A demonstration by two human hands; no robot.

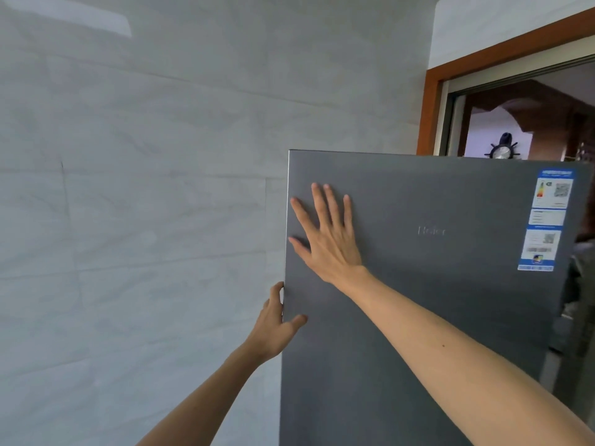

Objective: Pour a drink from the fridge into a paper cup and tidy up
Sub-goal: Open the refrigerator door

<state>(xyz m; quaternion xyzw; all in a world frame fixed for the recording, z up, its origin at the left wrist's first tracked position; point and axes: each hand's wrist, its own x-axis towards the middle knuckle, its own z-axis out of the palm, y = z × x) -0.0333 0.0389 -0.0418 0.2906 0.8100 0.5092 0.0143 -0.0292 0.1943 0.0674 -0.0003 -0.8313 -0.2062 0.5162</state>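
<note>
You face one pale tiled wall that fills the left and far side of the view. To its right stands one grey fridge door, the task's thing, taking up the near right half. The door's front is turned toward you, so whatever the fridge holds is hidden behind it, and you cannot tell whether the door sits fully closed. Above and beyond its top edge, at the far right, is one doorway with a brown wooden frame. Both of your bare arms reach in from the near edge, two hands in all. Your right hand lies flat on the door's upper left area, palm against the metal and fingers straight and spread. Your left hand, lower down, grips the door's left edge, fingers curled round the side and thumb on the front face. One blue-and-white strip of labels is stuck near the door's upper right corner. One small wheel-shaped clock shows through the doorway.
</note>
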